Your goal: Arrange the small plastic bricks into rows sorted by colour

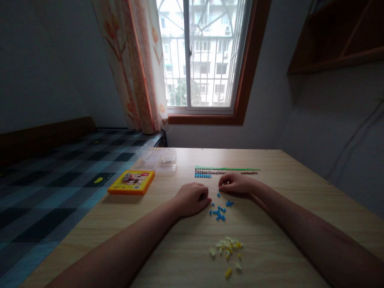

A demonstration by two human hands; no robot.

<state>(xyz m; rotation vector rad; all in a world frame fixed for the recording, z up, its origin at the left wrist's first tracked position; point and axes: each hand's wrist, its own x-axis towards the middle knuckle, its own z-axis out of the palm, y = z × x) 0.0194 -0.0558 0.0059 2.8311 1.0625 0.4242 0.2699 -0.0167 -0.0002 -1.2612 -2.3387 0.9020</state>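
Note:
My left hand (193,199) rests curled on the table, its thumb tip beside a small blue building brick (213,204); the inside of the fingers is hidden. Opposite it, my right hand (236,183) is bent in a pinch just above a single blue brick (218,195); anything between its fingertips is too small to make out. Loose blue bricks (218,214) lie scattered nearer to me. Beyond the hands run neat rows of tiny bricks: a green row (225,169), a brown row (210,173) partly covered by my right hand, and a short blue row (203,176).
Closer to me lies a pile of cream and yellow bricks (229,244). On the left are a yellow-orange box (132,183) and a clear plastic case (159,159). A bed (75,168) adjoins the wooden table (168,248); a window (207,56) is behind.

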